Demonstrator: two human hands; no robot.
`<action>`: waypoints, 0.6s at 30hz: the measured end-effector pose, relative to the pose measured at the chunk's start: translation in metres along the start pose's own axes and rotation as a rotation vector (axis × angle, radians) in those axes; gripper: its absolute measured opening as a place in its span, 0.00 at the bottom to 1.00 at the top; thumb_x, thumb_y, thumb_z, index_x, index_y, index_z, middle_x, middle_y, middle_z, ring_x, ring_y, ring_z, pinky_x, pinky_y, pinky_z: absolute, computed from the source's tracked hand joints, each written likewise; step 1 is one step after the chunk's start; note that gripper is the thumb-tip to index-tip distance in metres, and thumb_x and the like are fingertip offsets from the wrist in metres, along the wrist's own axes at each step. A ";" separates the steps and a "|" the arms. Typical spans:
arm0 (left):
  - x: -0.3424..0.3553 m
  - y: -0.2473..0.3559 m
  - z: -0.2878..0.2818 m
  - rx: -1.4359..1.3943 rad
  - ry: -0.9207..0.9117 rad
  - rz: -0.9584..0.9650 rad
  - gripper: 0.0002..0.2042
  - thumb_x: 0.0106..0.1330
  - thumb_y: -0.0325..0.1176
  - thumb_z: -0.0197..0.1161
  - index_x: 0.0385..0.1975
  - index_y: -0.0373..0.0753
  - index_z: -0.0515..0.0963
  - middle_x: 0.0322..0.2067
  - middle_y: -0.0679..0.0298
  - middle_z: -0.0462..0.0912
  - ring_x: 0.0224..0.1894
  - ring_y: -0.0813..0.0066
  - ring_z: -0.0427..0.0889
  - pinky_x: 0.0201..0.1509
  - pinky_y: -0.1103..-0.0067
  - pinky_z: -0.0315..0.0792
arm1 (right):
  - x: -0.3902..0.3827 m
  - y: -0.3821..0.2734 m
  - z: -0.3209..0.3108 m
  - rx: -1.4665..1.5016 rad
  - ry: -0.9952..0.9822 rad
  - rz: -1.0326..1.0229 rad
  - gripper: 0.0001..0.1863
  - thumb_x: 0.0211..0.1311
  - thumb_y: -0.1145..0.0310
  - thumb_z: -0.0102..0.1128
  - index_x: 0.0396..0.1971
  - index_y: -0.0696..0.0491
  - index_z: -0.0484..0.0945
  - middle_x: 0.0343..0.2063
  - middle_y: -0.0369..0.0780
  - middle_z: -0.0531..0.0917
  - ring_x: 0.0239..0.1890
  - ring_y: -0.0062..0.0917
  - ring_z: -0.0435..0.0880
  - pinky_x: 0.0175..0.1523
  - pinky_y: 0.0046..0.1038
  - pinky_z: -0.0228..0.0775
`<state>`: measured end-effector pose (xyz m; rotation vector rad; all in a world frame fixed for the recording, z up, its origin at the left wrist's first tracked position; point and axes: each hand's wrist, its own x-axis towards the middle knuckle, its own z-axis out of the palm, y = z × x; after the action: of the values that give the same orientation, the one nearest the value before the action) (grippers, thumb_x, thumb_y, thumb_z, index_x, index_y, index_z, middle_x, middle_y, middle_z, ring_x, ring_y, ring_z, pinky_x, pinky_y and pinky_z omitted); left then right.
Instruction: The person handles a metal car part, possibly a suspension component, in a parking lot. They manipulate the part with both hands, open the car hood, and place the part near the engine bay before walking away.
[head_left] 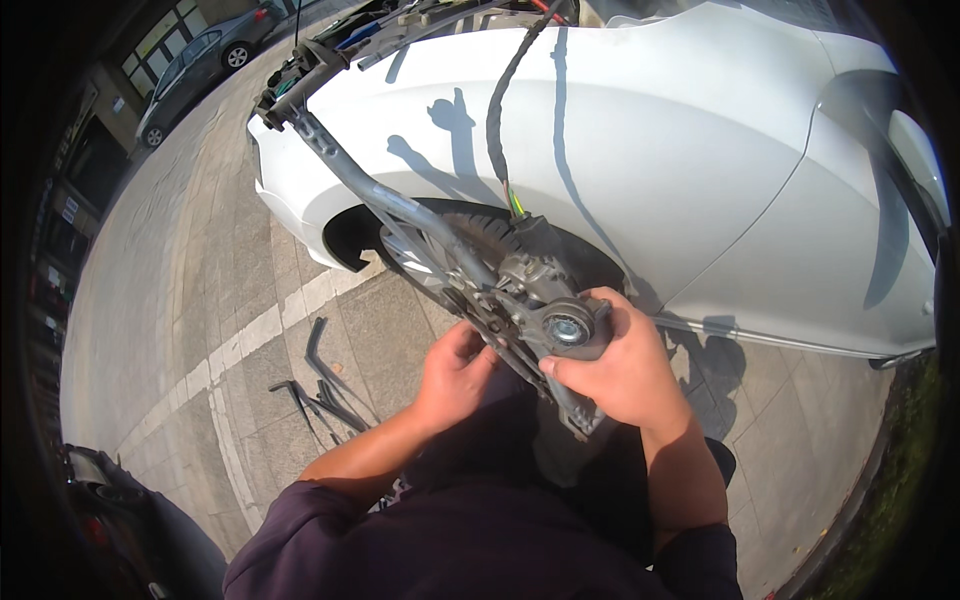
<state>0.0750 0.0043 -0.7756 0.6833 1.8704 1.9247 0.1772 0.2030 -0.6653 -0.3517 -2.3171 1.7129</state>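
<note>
Head view: right hand (632, 362) clamped on grey linkage (425, 222); left hand (455, 378) at its side, closure unclear

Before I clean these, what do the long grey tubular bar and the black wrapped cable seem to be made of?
Long grey tubular bar: probably metal, dull finish, judging by the sheen along it. Black wrapped cable: seemingly fabric or plastic tape, from its matte, uneven surface; coloured wires show at its lower end.

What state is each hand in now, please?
Left hand: curled at the metal linkage; hold cannot be told.
Right hand: closed on the round housing.
</note>
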 end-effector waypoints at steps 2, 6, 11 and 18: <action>-0.001 0.001 0.002 -0.012 0.018 0.015 0.12 0.76 0.23 0.60 0.56 0.33 0.77 0.40 0.69 0.84 0.39 0.83 0.80 0.44 0.81 0.76 | 0.000 0.000 0.000 0.018 -0.013 -0.001 0.26 0.48 0.69 0.80 0.47 0.61 0.79 0.38 0.44 0.88 0.41 0.28 0.88 0.49 0.30 0.78; -0.003 -0.002 0.000 0.027 0.026 0.011 0.11 0.76 0.23 0.60 0.55 0.32 0.77 0.40 0.68 0.85 0.40 0.83 0.81 0.45 0.81 0.76 | 0.002 0.000 0.000 -0.002 -0.029 -0.028 0.25 0.49 0.69 0.80 0.45 0.61 0.79 0.37 0.44 0.88 0.40 0.29 0.88 0.48 0.30 0.78; -0.005 0.006 0.005 0.004 0.067 -0.001 0.04 0.76 0.26 0.64 0.45 0.35 0.77 0.35 0.71 0.80 0.37 0.83 0.78 0.42 0.80 0.74 | 0.004 0.004 0.000 -0.004 -0.044 -0.004 0.25 0.48 0.67 0.80 0.44 0.61 0.79 0.36 0.45 0.88 0.39 0.30 0.88 0.47 0.31 0.78; -0.006 0.001 0.004 0.024 0.069 -0.024 0.04 0.76 0.26 0.64 0.45 0.35 0.78 0.34 0.70 0.81 0.35 0.83 0.77 0.40 0.80 0.74 | 0.006 0.004 0.000 -0.040 -0.061 -0.014 0.26 0.48 0.67 0.80 0.45 0.62 0.79 0.36 0.46 0.88 0.39 0.31 0.88 0.48 0.32 0.79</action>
<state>0.0823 0.0034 -0.7753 0.6064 1.9365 1.9371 0.1713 0.2060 -0.6691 -0.2939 -2.3943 1.6951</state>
